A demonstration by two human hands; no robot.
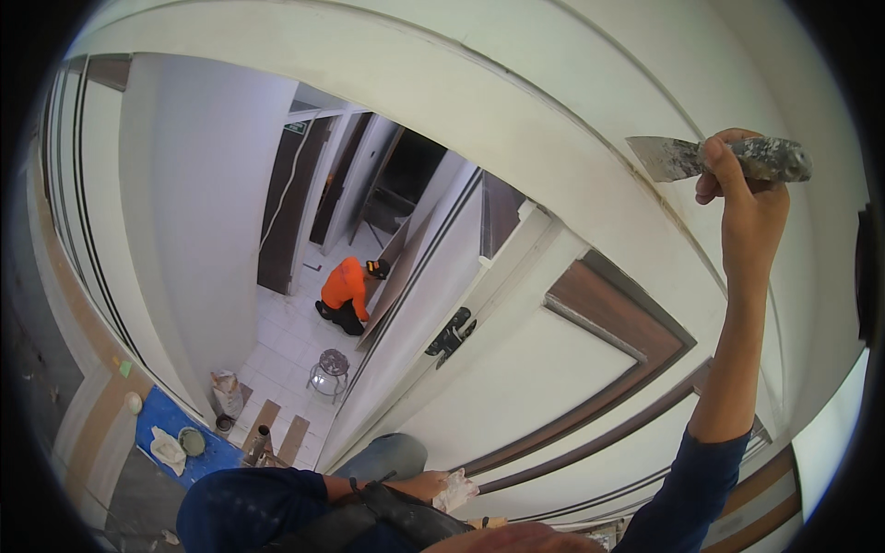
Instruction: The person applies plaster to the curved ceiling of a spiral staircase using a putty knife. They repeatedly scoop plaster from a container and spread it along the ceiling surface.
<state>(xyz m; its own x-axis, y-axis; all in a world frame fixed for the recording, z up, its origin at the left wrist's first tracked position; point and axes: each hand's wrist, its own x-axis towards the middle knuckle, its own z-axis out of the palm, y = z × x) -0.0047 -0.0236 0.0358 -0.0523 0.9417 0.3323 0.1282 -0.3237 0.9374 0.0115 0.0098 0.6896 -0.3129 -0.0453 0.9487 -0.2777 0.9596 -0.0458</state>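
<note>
Raised at the upper right, my right hand (745, 198) grips a putty knife (666, 158) by its paint-smeared handle. The blade points left and appears close to a seam in the white trim (590, 124); I cannot tell whether it touches. Low in the picture, my left hand (424, 485) is closed on a crumpled whitish cloth (455, 491), with its fingers partly hidden. Beyond that hand is a white door (498, 387) with brown trim and a dark metal latch (452, 337).
Down the passage, a person in orange (343, 284) crouches beside a brown board (396, 286). A round stool (329, 369) and a bag (226, 392) stand on the tiles. At lower left lies a blue sheet (214, 453) bearing a white rag (167, 450) and a bowl (192, 441).
</note>
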